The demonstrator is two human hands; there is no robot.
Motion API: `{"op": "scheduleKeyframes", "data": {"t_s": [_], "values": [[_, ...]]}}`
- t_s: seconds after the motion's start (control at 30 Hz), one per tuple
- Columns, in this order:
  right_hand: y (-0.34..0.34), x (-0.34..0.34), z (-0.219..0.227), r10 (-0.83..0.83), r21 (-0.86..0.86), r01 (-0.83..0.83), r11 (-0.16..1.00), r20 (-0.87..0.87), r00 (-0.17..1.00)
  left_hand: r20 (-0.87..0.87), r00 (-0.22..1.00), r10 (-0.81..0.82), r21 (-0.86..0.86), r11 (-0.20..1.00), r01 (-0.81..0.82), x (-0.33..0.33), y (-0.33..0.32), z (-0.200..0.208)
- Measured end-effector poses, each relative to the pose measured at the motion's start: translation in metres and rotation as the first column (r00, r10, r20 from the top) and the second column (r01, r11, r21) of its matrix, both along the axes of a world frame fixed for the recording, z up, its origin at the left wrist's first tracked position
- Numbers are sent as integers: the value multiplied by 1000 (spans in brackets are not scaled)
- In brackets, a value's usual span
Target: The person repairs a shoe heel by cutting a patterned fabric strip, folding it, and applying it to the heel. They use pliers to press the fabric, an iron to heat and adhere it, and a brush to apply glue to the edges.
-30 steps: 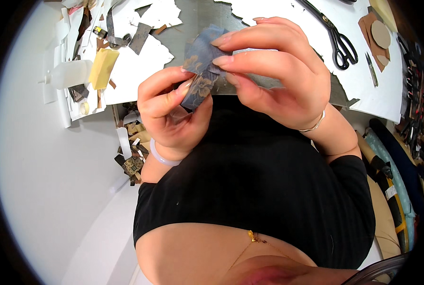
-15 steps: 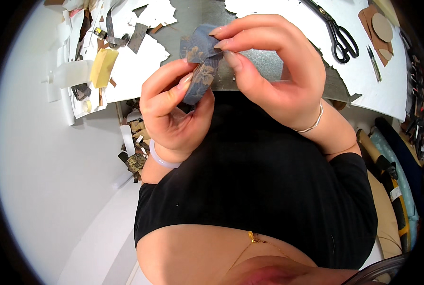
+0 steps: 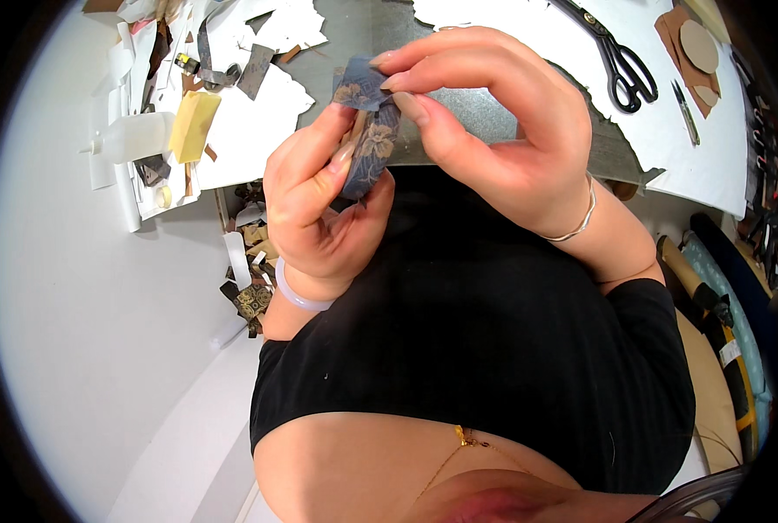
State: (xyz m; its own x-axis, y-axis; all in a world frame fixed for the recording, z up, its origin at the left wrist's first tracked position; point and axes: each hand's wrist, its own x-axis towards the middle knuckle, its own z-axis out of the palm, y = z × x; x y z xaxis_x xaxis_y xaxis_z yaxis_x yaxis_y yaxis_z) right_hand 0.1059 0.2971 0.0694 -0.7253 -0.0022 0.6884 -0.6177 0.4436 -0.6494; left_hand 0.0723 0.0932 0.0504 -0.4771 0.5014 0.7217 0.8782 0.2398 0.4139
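Observation:
Up in front of my chest I hold a blue-grey piece of floral fabric (image 3: pixel 374 150), narrow and curved, patterned with tan flowers. My left hand (image 3: pixel 326 205) is closed round its lower part, thumb pressed on the near face. A tan inner edge shows beside that thumb. At the top, a loose flap of the fabric (image 3: pixel 358 87) folds over. The fingertips and thumb of my right hand (image 3: pixel 520 144) pinch the flap's right edge. Whether something stiff lies inside the fabric cannot be told.
Behind my hands is a grey metal work plate (image 3: pixel 467 113) among torn white sheets (image 3: pixel 267 113). On the left stand a yellow block (image 3: pixel 195 126) and a translucent bottle (image 3: pixel 136 137). Black scissors (image 3: pixel 624 74), a slim pen-like tool (image 3: pixel 687 113) and round beige discs (image 3: pixel 699 45) lie right.
The fabric's top has gone from a rounded, raised shape to a flatter flap lying over the front. My right fingertips have shifted slightly left with it, while the left grip stays nearly the same.

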Motion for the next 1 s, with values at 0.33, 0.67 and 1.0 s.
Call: {"op": "scheduleKeyframes", "data": {"t_s": [0.33,0.67,1.0], "values": [[-15,-5,2,203,-332,-121,935,224,953,56,998,-31,212,977,18,-3,-2,-16],[-20,-18,13,197,-173,-166,971,179,964,35,999,41,97,994,-45,-4,-20,-9],[-29,-31,-1,286,-327,-181,927,310,907,35,998,43,87,995,-46,-8,-31,-11]]}}
